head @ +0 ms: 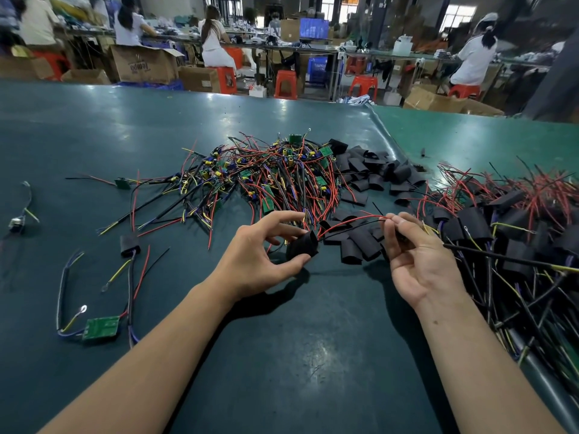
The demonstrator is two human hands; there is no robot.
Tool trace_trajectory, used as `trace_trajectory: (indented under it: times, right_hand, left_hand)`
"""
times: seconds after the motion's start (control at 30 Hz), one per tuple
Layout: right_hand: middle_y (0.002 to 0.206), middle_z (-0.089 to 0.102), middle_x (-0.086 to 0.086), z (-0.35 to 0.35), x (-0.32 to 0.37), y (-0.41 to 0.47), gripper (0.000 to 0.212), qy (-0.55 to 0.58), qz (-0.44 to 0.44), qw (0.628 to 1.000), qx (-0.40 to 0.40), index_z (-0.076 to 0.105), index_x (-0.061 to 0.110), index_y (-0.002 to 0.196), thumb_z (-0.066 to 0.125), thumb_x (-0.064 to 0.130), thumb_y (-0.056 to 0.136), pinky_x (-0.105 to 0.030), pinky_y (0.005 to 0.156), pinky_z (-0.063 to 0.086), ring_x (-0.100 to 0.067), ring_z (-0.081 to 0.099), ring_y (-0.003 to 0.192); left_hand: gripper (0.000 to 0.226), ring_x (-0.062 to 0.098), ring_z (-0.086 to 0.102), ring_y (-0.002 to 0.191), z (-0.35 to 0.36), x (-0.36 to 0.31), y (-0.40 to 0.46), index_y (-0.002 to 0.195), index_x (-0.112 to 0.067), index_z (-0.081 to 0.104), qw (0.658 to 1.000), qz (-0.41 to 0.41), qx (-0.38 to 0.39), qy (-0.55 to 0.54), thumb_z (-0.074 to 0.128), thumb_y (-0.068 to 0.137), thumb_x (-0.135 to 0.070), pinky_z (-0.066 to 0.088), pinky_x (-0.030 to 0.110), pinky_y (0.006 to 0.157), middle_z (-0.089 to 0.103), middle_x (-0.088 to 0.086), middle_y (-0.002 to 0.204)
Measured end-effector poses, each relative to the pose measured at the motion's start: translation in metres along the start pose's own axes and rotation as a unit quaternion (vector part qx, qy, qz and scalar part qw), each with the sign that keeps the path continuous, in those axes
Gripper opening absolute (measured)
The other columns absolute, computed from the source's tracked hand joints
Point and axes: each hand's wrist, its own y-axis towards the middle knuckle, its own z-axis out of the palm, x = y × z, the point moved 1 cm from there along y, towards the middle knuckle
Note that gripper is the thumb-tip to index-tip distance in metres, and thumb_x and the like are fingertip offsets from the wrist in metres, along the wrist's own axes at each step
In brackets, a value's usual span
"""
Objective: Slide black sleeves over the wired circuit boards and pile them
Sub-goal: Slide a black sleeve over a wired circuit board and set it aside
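Glossy teal mat [282,355] | left grip [260,255] pinches tubular matte sleeve [303,245] | right grip [416,252] pinches thin red wires [351,221]

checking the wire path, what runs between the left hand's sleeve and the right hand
In the head view, red and black wires span from the black sleeve in the left hand to the right hand, above loose sleeves.

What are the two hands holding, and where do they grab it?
The left hand pinches a black sleeve by its sides; the right hand pinches the red and black wires coming out of it.
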Motion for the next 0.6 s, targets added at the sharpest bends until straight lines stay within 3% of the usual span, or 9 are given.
trace_trajectory:
  times: [0.23,0.47,0.6]
  right_hand:
    - [0.068,0.071,-0.007,0.004,-0.006,-0.005,0.018,-0.098,-0.044,0.994,0.018,0.063,0.003,0.076,0.063,-0.014,0.084,-0.018,0.061,0.056,-0.017,0.071,0.065]
    - [0.095,0.067,-0.024,0.016,-0.023,-0.025,0.025,-0.161,0.050,0.970,0.175,0.065,-0.005,0.098,0.043,-0.014,0.094,-0.027,0.074,0.060,-0.034,0.072,0.093]
    - [0.092,0.069,-0.016,0.017,-0.026,-0.027,0.019,-0.173,0.031,0.967,0.187,0.064,0.004,0.109,0.051,-0.002,0.096,-0.026,0.069,0.059,-0.034,0.073,0.086]
  left_hand:
    - [0.058,0.004,0.067,0.101,0.002,-0.004,0.001,0.125,-0.017,0.061,0.999,0.025,-0.026,0.040,0.086,0.073,-0.015,0.052,0.034,0.084,0.072,-0.010,0.106]
    - [0.042,0.024,0.064,0.102,0.000,-0.012,0.000,0.117,-0.013,0.068,0.988,0.053,-0.042,0.138,0.078,0.078,-0.024,0.049,0.048,0.091,0.070,0.003,0.107]
    - [0.037,0.024,0.063,0.098,0.000,-0.016,0.002,0.114,-0.012,0.070,0.980,0.098,-0.052,0.165,0.078,0.078,-0.019,0.050,0.046,0.088,0.071,0.001,0.103]
